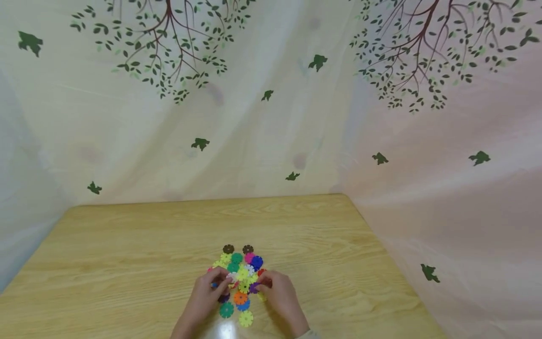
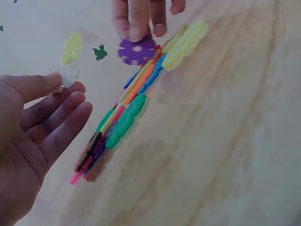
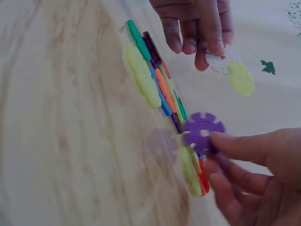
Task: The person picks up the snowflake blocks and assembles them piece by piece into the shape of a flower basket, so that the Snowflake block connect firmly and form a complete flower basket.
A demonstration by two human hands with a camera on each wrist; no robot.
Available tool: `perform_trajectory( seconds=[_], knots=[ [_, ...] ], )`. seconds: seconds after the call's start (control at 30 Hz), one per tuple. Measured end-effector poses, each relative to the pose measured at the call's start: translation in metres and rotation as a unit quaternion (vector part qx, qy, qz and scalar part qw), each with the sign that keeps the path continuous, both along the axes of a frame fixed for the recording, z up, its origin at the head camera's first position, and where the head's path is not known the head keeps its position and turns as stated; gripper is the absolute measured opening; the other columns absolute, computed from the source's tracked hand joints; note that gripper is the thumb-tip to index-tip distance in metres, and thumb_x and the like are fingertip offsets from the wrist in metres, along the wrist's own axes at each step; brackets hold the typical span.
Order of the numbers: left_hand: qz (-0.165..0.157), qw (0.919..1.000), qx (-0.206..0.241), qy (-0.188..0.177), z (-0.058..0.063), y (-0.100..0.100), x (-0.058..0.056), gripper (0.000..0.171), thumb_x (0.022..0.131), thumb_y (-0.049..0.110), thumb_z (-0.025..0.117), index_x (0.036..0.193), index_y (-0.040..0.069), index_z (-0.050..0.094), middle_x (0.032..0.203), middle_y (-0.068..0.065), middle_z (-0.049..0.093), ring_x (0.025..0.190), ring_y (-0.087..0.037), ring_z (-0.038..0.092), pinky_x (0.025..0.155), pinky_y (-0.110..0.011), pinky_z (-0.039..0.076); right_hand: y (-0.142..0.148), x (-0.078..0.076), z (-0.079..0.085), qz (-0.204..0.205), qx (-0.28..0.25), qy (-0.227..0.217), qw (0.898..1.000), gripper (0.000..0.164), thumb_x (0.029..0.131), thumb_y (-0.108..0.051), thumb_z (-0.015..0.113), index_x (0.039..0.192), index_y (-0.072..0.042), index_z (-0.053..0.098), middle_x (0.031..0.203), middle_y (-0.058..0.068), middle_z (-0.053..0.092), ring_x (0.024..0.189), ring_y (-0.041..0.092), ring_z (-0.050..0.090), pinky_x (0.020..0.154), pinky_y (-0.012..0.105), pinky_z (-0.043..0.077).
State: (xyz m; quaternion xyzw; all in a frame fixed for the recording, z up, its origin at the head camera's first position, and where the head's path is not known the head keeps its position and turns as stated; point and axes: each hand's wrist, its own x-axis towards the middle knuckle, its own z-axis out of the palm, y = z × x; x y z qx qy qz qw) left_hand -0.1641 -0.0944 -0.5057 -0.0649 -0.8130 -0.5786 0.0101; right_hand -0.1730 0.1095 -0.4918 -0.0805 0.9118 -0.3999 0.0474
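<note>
Disc joining is judged underway: purple notched plastic disc (image 3: 194, 133) pinched by right hand (image 1: 280, 294), white notched disc (image 2: 70, 74), seemingly linked to yellow disc (image 2: 72, 46), by left hand (image 1: 204, 293), over multicoloured cluster (image 1: 240, 298); slot alignment needed next.

Passage runs either side across the yellowish wood-grain counter (image 1: 127, 263); multicoloured notched plastic discs (image 1: 243, 286) block the near middle.

Your purple disc (image 3: 193, 132), white disc (image 3: 220, 65) and yellow disc (image 3: 243, 84)
In the right wrist view you see the purple disc (slotted rim, holed centre) near the middle, the white disc meeting the yellow disc at upper right.
</note>
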Motion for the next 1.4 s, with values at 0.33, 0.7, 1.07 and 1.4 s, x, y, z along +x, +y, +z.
perform_trajectory(
  seconds=[0.33, 0.7, 1.07, 1.4],
  knots=[
    [0.002, 0.9997, -0.018, 0.017, 0.0028, 0.0043, -0.0002, 0.007, 0.094, 0.016, 0.062, 0.092, 0.009, 0.064, 0.084, -0.006, 0.067, 0.073, -0.006, 0.061, 0.066, -0.018, 0.056, -0.0006, -0.0058, -0.0006, -0.049, -0.157, 0.033, 0.986, 0.006, 0.091, -0.008, 0.064, 0.095, -0.011, 0.068, 0.095, 0.004, 0.069, 0.085, 0.012, 0.064, 0.064, 0.019, 0.058],
    [0.023, 0.9993, -0.021, 0.021, 0.0046, 0.0037, 0.0007, 0.006, 0.091, 0.007, 0.063, 0.092, 0.011, 0.067, 0.086, -0.007, 0.067, 0.074, -0.010, 0.062, 0.063, -0.016, 0.056, -0.0015, -0.0020, 0.0004, -0.035, -0.145, 0.073, 0.986, 0.008, 0.091, -0.008, 0.064, 0.097, -0.010, 0.070, 0.095, 0.004, 0.066, 0.086, 0.013, 0.065, 0.061, 0.020, 0.058],
    [0.026, 0.9982, -0.042, 0.035, 0.0083, 0.0028, 0.0045, 0.008, 0.091, 0.007, 0.064, 0.089, 0.014, 0.068, 0.083, -0.004, 0.067, 0.072, -0.004, 0.058, 0.062, -0.017, 0.055, -0.0022, 0.0004, -0.0008, -0.026, -0.141, 0.079, 0.986, 0.012, 0.089, -0.004, 0.066, 0.097, -0.010, 0.071, 0.096, 0.003, 0.064, 0.085, 0.008, 0.061, 0.059, 0.020, 0.058],
    [0.008, 0.9981, -0.039, 0.047, 0.0067, 0.0028, 0.0079, 0.005, 0.092, 0.013, 0.065, 0.091, 0.010, 0.068, 0.084, -0.005, 0.067, 0.074, -0.004, 0.060, 0.064, -0.016, 0.055, -0.0021, 0.0026, -0.0048, -0.003, -0.149, 0.111, 0.982, 0.013, 0.087, -0.003, 0.068, 0.098, -0.009, 0.071, 0.093, 0.004, 0.066, 0.081, 0.004, 0.060, 0.060, 0.021, 0.058]
  ],
)
